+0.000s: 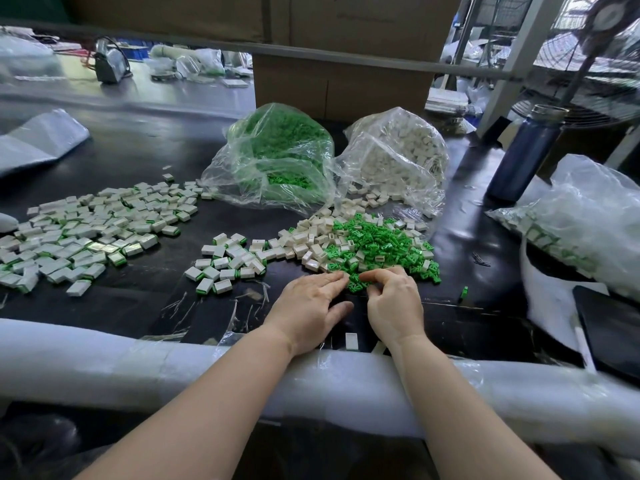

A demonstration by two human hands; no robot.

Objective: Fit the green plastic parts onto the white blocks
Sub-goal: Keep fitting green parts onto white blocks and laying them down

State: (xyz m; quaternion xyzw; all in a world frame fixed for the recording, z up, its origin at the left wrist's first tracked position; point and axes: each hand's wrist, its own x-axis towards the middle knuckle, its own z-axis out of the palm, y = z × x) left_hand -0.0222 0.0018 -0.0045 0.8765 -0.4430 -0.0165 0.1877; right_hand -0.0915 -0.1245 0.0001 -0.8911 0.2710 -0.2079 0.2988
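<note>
A loose heap of green plastic parts lies on the black table, mixed with plain white blocks on its left side. My left hand rests flat at the heap's near edge, fingers stretched to the green parts. My right hand is beside it with curled fingers pinching at green parts on the heap's near edge. One white block stands between my wrists. Fitted blocks with green ends lie left of the heap, and a wider spread of them covers the far left.
Two clear bags stand behind the heap, one of green parts, one of white blocks. A blue bottle and a bag of fitted blocks are at the right. A white padded rail runs along the table's near edge.
</note>
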